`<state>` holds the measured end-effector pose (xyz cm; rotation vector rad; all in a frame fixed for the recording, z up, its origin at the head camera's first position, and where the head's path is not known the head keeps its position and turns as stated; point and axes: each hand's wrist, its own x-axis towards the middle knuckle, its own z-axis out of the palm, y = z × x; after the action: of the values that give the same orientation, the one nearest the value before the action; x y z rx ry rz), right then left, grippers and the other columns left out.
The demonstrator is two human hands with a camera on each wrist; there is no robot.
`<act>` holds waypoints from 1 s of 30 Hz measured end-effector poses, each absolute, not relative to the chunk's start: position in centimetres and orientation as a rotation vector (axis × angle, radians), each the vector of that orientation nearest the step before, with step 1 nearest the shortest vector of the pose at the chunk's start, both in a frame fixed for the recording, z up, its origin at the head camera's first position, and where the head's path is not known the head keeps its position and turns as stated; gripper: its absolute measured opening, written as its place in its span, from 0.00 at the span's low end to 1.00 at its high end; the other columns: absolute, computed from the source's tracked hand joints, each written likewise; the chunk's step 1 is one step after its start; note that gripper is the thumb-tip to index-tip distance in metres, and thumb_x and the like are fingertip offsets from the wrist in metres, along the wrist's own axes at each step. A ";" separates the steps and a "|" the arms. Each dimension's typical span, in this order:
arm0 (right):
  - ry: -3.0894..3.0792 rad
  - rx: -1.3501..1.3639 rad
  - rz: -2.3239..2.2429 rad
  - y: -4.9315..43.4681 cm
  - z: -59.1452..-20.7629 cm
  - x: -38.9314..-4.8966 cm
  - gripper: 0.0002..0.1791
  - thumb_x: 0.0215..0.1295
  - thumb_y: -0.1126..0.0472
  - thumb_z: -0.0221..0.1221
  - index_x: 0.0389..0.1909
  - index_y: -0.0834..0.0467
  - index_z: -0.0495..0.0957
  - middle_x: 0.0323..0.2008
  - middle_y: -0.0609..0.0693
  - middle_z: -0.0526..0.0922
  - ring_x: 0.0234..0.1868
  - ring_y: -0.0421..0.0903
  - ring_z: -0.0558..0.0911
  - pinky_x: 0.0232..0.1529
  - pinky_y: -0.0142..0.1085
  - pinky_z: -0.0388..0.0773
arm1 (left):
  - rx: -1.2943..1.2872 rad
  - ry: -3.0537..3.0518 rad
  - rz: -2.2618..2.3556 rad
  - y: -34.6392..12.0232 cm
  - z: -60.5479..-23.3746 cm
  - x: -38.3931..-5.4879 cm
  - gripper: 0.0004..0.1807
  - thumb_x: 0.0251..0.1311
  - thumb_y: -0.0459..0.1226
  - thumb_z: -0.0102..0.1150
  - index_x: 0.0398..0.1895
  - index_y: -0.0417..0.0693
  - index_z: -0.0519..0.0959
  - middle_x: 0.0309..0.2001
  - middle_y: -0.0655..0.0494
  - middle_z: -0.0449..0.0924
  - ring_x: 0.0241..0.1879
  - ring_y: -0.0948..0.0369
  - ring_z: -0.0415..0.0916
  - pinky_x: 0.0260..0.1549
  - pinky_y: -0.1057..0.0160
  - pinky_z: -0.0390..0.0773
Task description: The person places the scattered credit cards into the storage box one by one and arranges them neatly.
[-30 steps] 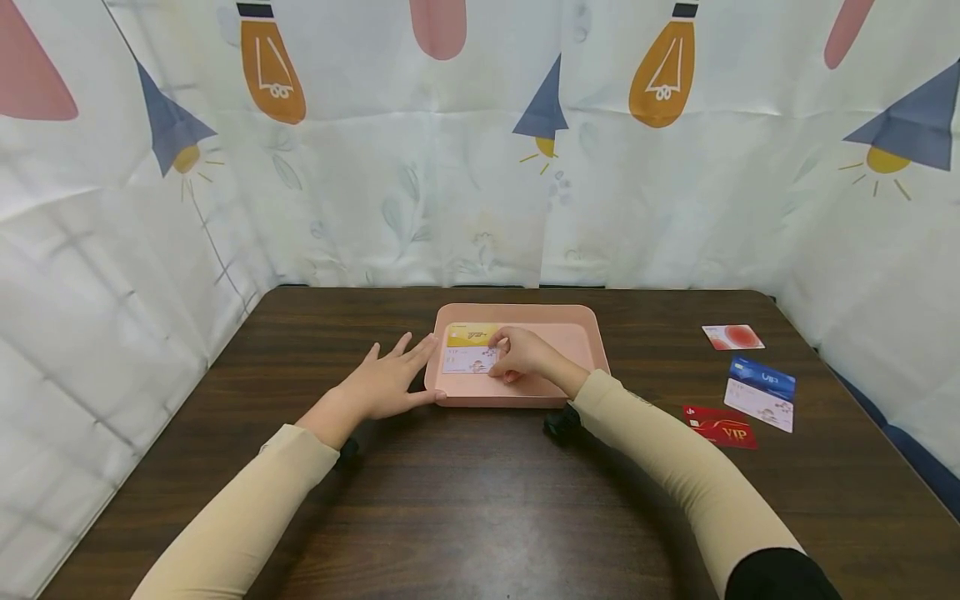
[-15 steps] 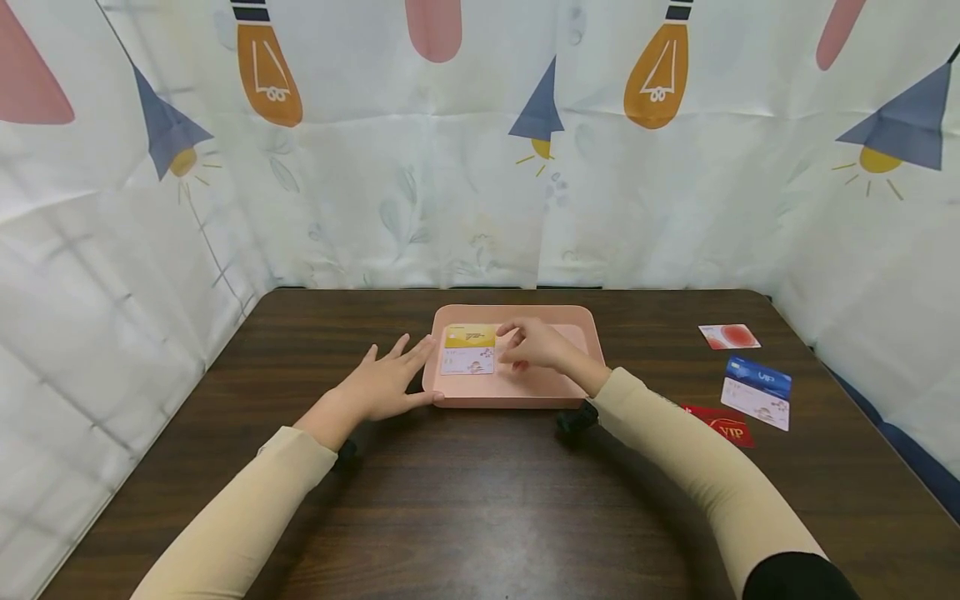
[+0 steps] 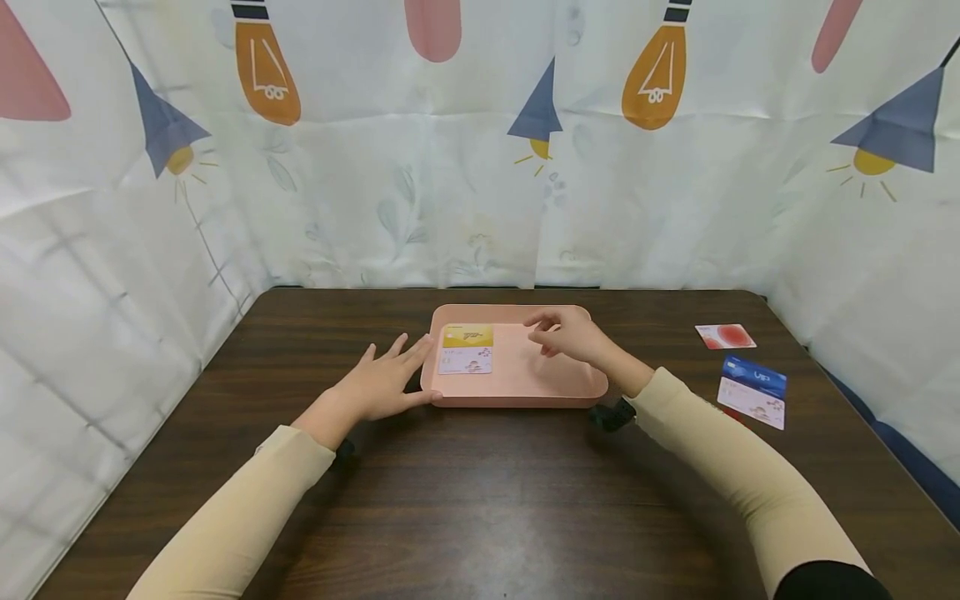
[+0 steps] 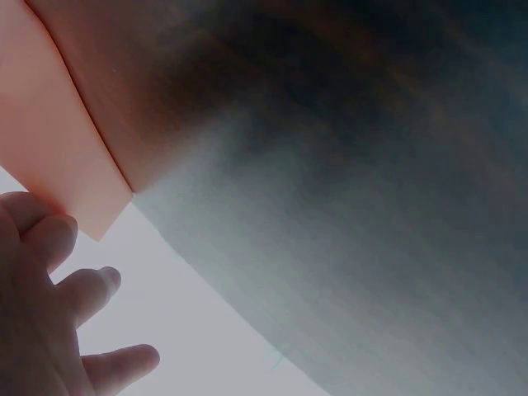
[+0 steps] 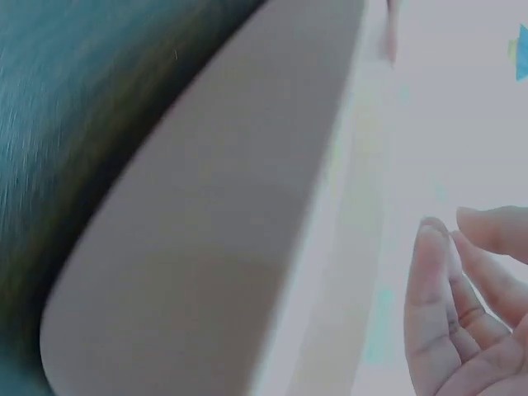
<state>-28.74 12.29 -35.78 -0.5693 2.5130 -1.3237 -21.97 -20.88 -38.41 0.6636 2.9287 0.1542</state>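
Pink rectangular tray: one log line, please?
left hand: touching pink rectangular tray; right hand: over tray, empty; yellow-and-white rectangular card: inside tray

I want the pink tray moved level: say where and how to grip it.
Grip the pink tray by its raised walls, probably at both short ends: left hand from the left, right hand from the right. It lies flat, longer sideways than front to back, so that should keep it level.

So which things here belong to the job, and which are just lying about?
Likely the job: left hand, right hand, pink tray, yellow card and white card inside it.

Apparently lying about: red-dotted card, blue card, second white card at right, though possibly relevant; printed curtain.
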 end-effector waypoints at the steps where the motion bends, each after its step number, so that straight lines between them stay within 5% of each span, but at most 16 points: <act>1: 2.523 -0.580 -1.312 12.7 -35.7 -28.7 0.19 0.74 0.65 0.59 0.62 0.68 0.78 0.46 0.65 0.83 0.40 0.63 0.86 0.45 0.52 0.85 | 0.661 2.926 0.154 -20.9 -38.4 -22.0 0.53 0.68 0.68 0.49 0.84 0.48 0.46 0.82 0.50 0.47 0.79 0.42 0.43 0.68 0.26 0.45; 12: 2.626 -0.671 -1.221 17.7 -35.0 -28.5 0.20 0.77 0.62 0.57 0.64 0.66 0.78 0.50 0.66 0.82 0.44 0.64 0.85 0.48 0.56 0.82 | 0.657 2.917 0.158 -20.9 -38.4 -22.0 0.54 0.69 0.68 0.49 0.84 0.47 0.45 0.82 0.50 0.47 0.80 0.42 0.42 0.68 0.26 0.45; 20: 2.740 -0.663 -1.250 20.8 -35.1 -28.0 0.16 0.76 0.64 0.59 0.60 0.64 0.80 0.44 0.65 0.83 0.39 0.64 0.83 0.45 0.57 0.82 | 0.657 2.919 0.159 -21.0 -38.5 -22.0 0.53 0.69 0.68 0.49 0.84 0.47 0.45 0.82 0.50 0.47 0.80 0.42 0.42 0.68 0.26 0.45; 30: 2.885 -0.602 -1.230 25.8 -34.5 -27.4 0.16 0.76 0.58 0.60 0.57 0.63 0.82 0.43 0.60 0.84 0.33 0.43 0.82 0.36 0.33 0.81 | 0.656 2.925 0.160 -21.0 -38.5 -22.1 0.54 0.68 0.69 0.49 0.84 0.48 0.44 0.82 0.51 0.46 0.80 0.42 0.42 0.68 0.26 0.44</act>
<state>-27.44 25.83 -34.53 -0.6018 2.8848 -1.2296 -22.06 -20.97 -38.46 0.6557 2.9251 0.1602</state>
